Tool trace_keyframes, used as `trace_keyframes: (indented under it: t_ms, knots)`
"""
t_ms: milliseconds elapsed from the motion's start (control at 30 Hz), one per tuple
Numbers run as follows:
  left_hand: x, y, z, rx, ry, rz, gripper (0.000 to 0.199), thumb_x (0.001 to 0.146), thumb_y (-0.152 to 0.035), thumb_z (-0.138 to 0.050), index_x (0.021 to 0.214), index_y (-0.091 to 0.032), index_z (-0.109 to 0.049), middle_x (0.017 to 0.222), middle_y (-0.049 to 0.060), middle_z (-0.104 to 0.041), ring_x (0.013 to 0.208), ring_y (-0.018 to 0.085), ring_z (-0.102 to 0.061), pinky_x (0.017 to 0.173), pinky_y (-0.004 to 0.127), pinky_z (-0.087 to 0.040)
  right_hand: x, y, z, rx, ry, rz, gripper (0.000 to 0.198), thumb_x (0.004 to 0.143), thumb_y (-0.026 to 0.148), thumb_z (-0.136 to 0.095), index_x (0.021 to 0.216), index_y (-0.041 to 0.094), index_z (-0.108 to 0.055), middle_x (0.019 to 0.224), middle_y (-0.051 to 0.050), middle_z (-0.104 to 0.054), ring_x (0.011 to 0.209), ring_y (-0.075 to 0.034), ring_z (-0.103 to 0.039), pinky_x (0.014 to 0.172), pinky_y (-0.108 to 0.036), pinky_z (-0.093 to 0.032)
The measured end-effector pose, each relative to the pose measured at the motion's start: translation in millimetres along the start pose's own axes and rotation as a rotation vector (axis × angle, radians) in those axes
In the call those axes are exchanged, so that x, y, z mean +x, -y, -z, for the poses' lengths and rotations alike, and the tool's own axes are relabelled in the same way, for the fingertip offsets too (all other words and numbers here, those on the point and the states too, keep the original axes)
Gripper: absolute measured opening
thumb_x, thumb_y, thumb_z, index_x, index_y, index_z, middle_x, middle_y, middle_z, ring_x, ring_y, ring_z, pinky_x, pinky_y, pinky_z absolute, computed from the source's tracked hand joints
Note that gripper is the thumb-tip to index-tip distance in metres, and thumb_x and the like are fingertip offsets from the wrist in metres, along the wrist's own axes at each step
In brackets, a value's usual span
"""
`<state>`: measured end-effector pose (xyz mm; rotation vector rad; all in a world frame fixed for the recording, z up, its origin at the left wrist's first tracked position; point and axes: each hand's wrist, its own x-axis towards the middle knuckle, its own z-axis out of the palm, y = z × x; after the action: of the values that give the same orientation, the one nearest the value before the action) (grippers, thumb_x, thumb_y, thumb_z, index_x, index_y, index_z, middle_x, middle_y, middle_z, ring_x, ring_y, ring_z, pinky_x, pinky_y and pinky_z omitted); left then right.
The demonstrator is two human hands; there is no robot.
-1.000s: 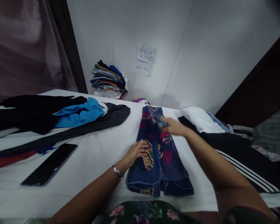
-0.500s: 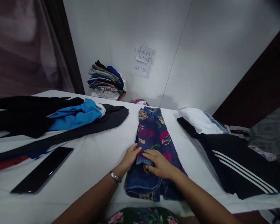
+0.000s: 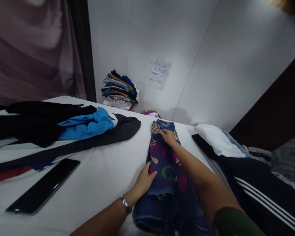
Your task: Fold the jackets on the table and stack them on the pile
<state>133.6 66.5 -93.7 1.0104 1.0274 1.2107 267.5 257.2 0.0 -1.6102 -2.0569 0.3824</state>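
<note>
A dark blue denim shirt (image 3: 159,160) with pink, green and tan patterns lies folded lengthwise on the white table, its collar pointing to the wall. My left hand (image 3: 144,180), with a metal band at the wrist, grips the shirt's left edge near the folded cuff, thumb on top. Farther up, my right hand (image 3: 168,137) reaches across the shirt and pinches the cloth just below the collar. The right forearm covers part of the shirt's right side, and the hem near me is blurred.
To the left are black garments (image 3: 34,123), a blue garment (image 3: 88,121) and a black phone (image 3: 44,186). Black striped trousers (image 3: 255,186) and a white garment (image 3: 211,137) lie on the right. A folded clothes stack (image 3: 119,88) stands by the wall beneath paper signs (image 3: 159,67).
My right hand has moved from the shirt's middle up toward its collar. The left hand stays at the left edge, a little lower in view. The whole view has shifted slightly.
</note>
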Motion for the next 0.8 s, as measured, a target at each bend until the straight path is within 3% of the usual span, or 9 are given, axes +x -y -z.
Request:
trace_keyframes:
  t_ms: [133,300,400,500,700,800]
  knots:
    - [-4,0,1,0.033,-0.007,0.012,0.060,0.072,-0.027,-0.068,0.129,-0.018,-0.052,0.124,0.012,-0.063,0.112,0.027,-0.059,0.099,0.039,-0.044,49,2,-23,-0.139,-0.030,-0.144,0.031,0.088,0.036,-0.052,0.107,0.016,-0.067,0.113,-0.012,-0.066,0.109,-0.026,-0.059,0.094,-0.034,-0.043]
    - [-6,-1,3,0.116,-0.010,0.045,0.062,0.074,-0.028,-0.065,0.134,-0.020,-0.049,0.128,0.010,-0.061,0.117,0.026,-0.056,0.101,0.038,-0.043,86,3,-54,-0.243,-0.034,-0.287,0.056,0.082,0.051,-0.058,0.121,0.011,-0.056,0.126,-0.020,-0.056,0.120,-0.033,-0.050,0.097,-0.041,-0.040]
    - [-6,-4,4,0.147,0.011,0.063,0.062,0.074,-0.028,-0.063,0.134,-0.020,-0.049,0.128,0.009,-0.061,0.118,0.026,-0.056,0.100,0.035,-0.044,102,-7,-61,-0.248,0.015,-0.339,0.050,0.084,0.047,-0.056,0.120,0.012,-0.058,0.121,-0.018,-0.061,0.114,-0.031,-0.056,0.093,-0.038,-0.043]
    - [-5,-3,6,0.195,0.000,0.079,0.064,0.074,-0.027,-0.061,0.137,-0.019,-0.046,0.128,0.008,-0.061,0.119,0.025,-0.055,0.101,0.034,-0.043,110,-26,-59,-0.245,0.046,-0.395,0.038,0.092,0.038,-0.046,0.115,0.014,-0.062,0.116,-0.016,-0.064,0.108,-0.027,-0.061,0.089,-0.035,-0.046]
    - [-7,-5,5,0.401,-0.021,0.161,0.067,0.076,-0.028,-0.057,0.141,-0.019,-0.041,0.131,0.009,-0.058,0.118,0.025,-0.055,0.101,0.034,-0.040,103,-55,-56,-0.258,0.073,-0.437,0.043,0.092,0.047,-0.047,0.115,0.012,-0.061,0.112,-0.015,-0.065,0.100,-0.022,-0.063,0.087,-0.040,-0.049]
    - [-10,-13,5,0.549,-0.018,0.180,0.067,0.082,-0.037,-0.051,0.145,-0.020,-0.034,0.128,0.010,-0.060,0.114,0.026,-0.058,0.097,0.036,-0.041,104,-58,-57,-0.262,0.069,-0.406,0.045,0.092,0.044,-0.045,0.116,0.010,-0.062,0.110,-0.019,-0.066,0.100,-0.026,-0.063,0.085,-0.038,-0.048]
